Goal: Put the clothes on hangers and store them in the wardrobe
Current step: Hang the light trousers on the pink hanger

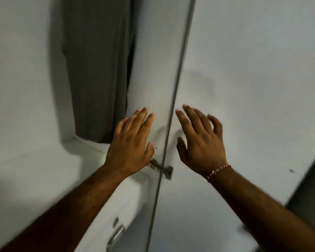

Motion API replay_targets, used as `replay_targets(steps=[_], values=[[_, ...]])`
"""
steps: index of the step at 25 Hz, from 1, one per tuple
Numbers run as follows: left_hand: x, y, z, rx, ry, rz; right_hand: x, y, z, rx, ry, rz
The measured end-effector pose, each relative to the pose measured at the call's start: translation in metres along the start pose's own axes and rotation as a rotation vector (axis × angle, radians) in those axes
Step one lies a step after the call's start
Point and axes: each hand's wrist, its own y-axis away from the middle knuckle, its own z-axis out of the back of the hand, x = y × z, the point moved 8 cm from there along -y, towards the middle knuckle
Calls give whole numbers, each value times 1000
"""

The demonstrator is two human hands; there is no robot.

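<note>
Garment (96, 70) dark grey, hanging straight.

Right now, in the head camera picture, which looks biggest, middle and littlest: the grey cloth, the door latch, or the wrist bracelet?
1. Grey cloth, by far the largest.
2. Door latch and bracelet look about alike, so I won't rank them; the bracelet is also nearer the camera.

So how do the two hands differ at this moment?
The left hand lies on the left door, beside the latch; the right hand is at the right door. The right wrist wears a bracelet; the left is bare. Both are open, holding nothing.
</note>
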Motion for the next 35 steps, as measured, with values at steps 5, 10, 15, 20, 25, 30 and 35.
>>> replay_targets(steps=[5,10,15,20,25,30,35], values=[[-195,132,-96,257,364,-113,-71,250,17,326,71,-271],[-435,294,-124,661,562,-342,-141,534,124,600,185,-674],[-710,469,-61,877,709,-741,-153,846,309,871,321,-1098],[-924,617,33,1074,775,-1101,-139,1043,488,956,403,-1580],[-1078,739,140,1138,889,-1434,-86,1202,638,783,436,-2181],[-1179,870,211,1283,991,-1652,6,1303,726,565,438,-2607],[-1239,966,282,1405,957,-1784,67,1373,805,439,492,-2758]])
